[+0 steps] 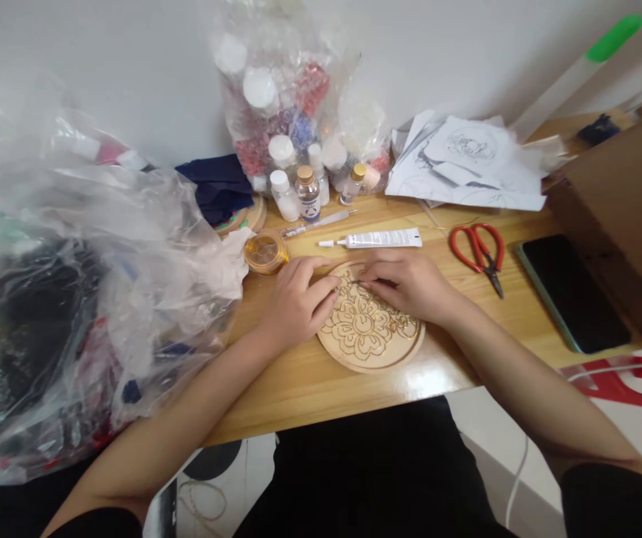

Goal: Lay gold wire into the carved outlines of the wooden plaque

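A round wooden plate [368, 364] lies on the table, with a raised rim and a flower pattern outlined in gold wire [363, 323]. My left hand [301, 297] rests over its upper left rim, fingers bent, thumb and index close together on the surface. At the plate's upper edge, my right hand [410, 282] pinches a thin dark piece [356, 282] whose kind is too small to make out. Just behind the hands lies a white glue tube [385, 238], its pointed cap toward the left. A spool of golden wire [265, 251] sits beside my left hand.
Red-handled pliers [478, 252] and a phone [572, 293] lie right, near a cardboard box [623, 202]. Small bottles [308, 194], a pen-like tool [321, 223], a bag of jars [298, 97] and drawn papers [466, 161] stand behind. Clear plastic bags [146, 284] crowd the left.
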Available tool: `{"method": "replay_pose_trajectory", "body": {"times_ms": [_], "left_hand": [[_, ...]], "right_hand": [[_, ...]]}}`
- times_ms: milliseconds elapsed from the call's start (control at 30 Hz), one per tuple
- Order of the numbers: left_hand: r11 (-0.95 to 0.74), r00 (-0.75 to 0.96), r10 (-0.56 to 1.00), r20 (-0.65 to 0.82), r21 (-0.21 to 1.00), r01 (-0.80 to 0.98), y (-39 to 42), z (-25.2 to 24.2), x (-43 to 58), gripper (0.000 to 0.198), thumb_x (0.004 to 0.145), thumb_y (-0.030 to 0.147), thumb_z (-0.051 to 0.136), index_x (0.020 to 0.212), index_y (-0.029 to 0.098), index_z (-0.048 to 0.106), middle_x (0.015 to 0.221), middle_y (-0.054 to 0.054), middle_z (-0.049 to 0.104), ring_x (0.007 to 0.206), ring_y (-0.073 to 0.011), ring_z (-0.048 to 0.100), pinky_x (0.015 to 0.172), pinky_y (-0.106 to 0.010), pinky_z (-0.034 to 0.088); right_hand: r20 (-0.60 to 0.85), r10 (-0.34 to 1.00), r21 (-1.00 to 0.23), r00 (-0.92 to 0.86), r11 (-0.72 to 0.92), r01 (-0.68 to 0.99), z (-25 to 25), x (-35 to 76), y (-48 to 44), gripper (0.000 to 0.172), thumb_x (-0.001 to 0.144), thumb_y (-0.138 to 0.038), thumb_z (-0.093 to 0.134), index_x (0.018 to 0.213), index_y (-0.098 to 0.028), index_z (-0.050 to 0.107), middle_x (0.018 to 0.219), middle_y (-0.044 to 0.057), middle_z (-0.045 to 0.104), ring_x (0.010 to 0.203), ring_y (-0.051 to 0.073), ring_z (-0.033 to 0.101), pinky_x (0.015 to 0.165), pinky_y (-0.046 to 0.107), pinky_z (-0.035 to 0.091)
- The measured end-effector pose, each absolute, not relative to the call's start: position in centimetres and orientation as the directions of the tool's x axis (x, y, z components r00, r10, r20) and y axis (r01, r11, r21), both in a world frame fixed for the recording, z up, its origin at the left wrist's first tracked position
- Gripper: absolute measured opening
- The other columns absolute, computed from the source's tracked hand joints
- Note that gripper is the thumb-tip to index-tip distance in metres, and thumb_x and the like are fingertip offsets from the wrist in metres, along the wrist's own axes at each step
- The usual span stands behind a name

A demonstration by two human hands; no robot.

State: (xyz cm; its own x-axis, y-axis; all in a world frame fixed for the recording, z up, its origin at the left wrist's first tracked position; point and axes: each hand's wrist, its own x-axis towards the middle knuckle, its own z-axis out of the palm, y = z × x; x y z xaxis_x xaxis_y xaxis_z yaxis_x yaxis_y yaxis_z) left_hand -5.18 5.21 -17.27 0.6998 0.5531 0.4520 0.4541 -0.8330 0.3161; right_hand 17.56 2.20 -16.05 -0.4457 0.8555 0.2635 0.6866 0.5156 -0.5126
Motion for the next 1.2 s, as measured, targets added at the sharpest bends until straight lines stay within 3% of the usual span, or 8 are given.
{"method": "replay_pose_trajectory", "body": {"times_ms": [533, 1200], "left_hand": [[-0.861, 0.744, 0.503, 0.439, 0.326, 0.390, 5.29, -17.35, -5.22, 0.019, 0.091, 0.022, 0.054, 0.100, 0.017, 0.070, 0.114, -0.013, 0.056, 0.104, -0.0258, 0.053, 0.088, -0.045, 0.048], [-0.894, 0.754, 0.449, 0.480, 0.242, 0.378, 5.42, -17.23, -4.96, 0.018, 0.092, 0.022, 0.052, 0.099, 0.016, 0.068, 0.110, -0.013, 0.058, 0.100, -0.0244, 0.054, 0.085, -0.043, 0.049]], "right_hand": [[0.270, 0.837, -0.404, -0.476, 0.547, 0.733, -15.38, 17.16, 1.94, 0.020, 0.089, -0.014, 0.050, 0.079, -0.017, 0.067, 0.083, 0.006, 0.066, 0.072, 0.016, 0.060, 0.062, 0.026, 0.044], [0.301, 0.851, -0.399, -0.431, 0.523, 0.753, -15.81, 17.10, 1.53, 0.020, 0.092, -0.020, 0.050, 0.082, -0.015, 0.067, 0.084, 0.007, 0.065, 0.073, 0.016, 0.059, 0.060, 0.025, 0.040]]}}
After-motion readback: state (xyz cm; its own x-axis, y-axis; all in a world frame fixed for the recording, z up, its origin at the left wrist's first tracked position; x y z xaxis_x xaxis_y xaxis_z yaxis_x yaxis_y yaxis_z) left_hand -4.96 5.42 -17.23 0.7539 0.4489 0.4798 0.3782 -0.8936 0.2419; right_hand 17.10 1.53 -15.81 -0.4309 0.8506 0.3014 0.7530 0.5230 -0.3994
